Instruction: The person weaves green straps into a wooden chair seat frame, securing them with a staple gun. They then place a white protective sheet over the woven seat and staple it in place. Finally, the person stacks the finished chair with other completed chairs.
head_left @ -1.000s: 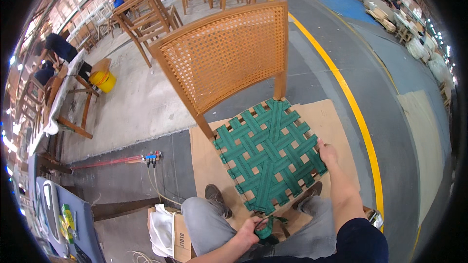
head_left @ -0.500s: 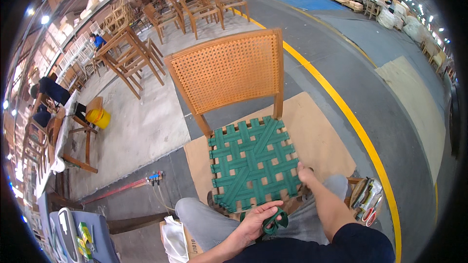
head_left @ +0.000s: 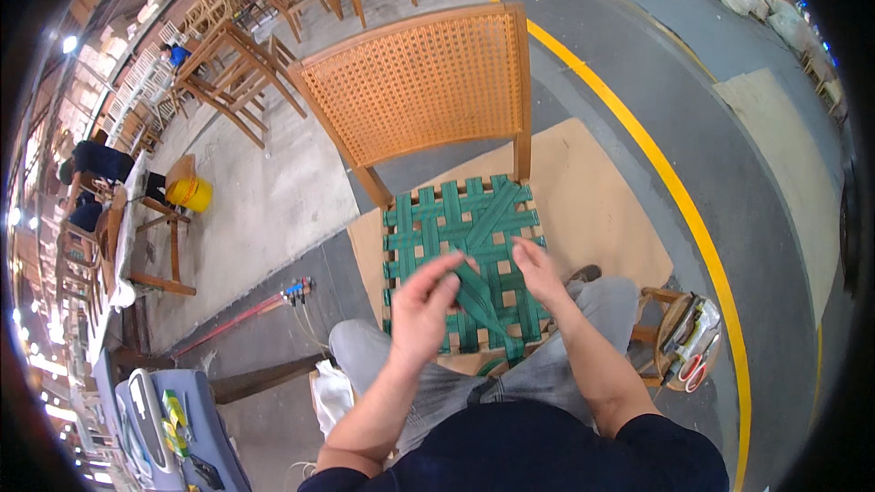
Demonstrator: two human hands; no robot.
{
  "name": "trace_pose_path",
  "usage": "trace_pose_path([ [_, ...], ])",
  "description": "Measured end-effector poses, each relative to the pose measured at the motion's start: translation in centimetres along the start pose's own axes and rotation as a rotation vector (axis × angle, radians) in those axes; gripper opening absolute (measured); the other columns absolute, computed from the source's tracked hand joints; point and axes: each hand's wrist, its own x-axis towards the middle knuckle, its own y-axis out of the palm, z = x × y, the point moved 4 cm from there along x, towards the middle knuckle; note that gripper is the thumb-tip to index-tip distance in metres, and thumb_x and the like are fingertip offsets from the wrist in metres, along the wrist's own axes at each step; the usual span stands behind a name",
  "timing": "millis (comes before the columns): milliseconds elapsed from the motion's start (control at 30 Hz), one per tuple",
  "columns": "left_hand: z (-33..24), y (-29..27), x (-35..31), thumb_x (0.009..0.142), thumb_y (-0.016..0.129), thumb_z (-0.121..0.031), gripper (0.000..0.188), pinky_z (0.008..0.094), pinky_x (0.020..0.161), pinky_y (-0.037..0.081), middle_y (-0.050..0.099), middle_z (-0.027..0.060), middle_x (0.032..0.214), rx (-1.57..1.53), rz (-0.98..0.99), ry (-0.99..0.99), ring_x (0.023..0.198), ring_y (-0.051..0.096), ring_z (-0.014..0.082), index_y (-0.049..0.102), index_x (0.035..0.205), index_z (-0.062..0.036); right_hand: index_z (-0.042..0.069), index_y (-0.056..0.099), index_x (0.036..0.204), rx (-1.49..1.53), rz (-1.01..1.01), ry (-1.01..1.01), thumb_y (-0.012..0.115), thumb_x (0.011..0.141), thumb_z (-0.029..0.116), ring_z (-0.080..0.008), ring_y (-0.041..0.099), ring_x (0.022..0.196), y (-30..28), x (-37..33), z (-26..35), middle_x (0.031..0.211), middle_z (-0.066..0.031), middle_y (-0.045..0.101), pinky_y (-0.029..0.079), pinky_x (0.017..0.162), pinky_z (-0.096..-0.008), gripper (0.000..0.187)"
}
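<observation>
In front of me stands a wooden chair with a woven cane back (head_left: 419,82). Its seat is a lattice of green webbing straps (head_left: 424,237), two of them crossing diagonally. My left hand (head_left: 424,305), raised over the seat, is closed on a loose green strap (head_left: 481,299). That strap slants down to a gathered bundle at the seat's front edge, by my lap. My right hand (head_left: 540,275) hovers at the right part of the seat, its fingers bent and a little apart, with nothing visible in them.
At my right, a wooden stool (head_left: 652,328) bears red-handled scissors (head_left: 693,372) and other tools. A grey case (head_left: 196,437) is at lower left, near a blue air-hose fitting (head_left: 296,290). Cardboard (head_left: 602,191) lies under the chair. A yellow bucket (head_left: 190,193), a person and more chairs are farther off.
My left hand has risen from my lap over the seat, drawing the strap up with it. My right hand has left the seat's right edge and moved inward. The view has tilted down.
</observation>
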Motion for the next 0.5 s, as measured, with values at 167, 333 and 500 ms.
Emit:
trace_pose_path([
  [167, -3.3, -2.8, 3.0, 0.107, 0.057, -0.001, 0.035, 0.0257, 0.08, 0.057, 0.075, 0.0074, 0.127, 0.076, -0.087, 0.181, 0.098, 0.069, 0.0089, 0.065, 0.141, -0.0031, 0.003, 0.061, 0.134, 0.755, 0.914, 0.058, 0.063, 0.108, 0.032, -0.017, 0.068, 0.099, 5.5, -5.6, 8.9, 0.112, -0.008, 0.07, 0.055, 0.088, -0.0335, 0.039],
  [333, -5.0, -3.9, 4.2, 0.107, 0.057, -0.002, 0.034, 0.0247, 0.089, 0.056, 0.075, 0.0066, 0.121, 0.471, -0.061, 0.158, 0.1, 0.069, 0.0087, 0.065, 0.14, 0.0013, 0.001, 0.067, 0.11, 0.373, 0.625, 0.051, 0.07, 0.103, 0.011, -0.0099, 0.064, 0.079, 2.2, -7.4, 9.4, 0.089, -0.0002, 0.066, 0.054, 0.071, -0.0275, 0.013],
  [500, -0.2, -5.9, 3.0, 0.102, 0.066, -0.003, 0.029, 0.0263, 0.075, 0.056, 0.071, 0.0002, 0.092, 0.057, -0.198, 0.044, 0.083, 0.066, 0.0077, 0.071, 0.131, -0.0026, 0.001, 0.066, 0.097, 0.147, 0.631, 0.057, 0.074, 0.1, 0.014, -0.0045, 0.054, 0.074, -1.5, -9.2, 5.5, 0.081, 0.0044, 0.06, 0.045, 0.065, -0.0255, 0.016],
])
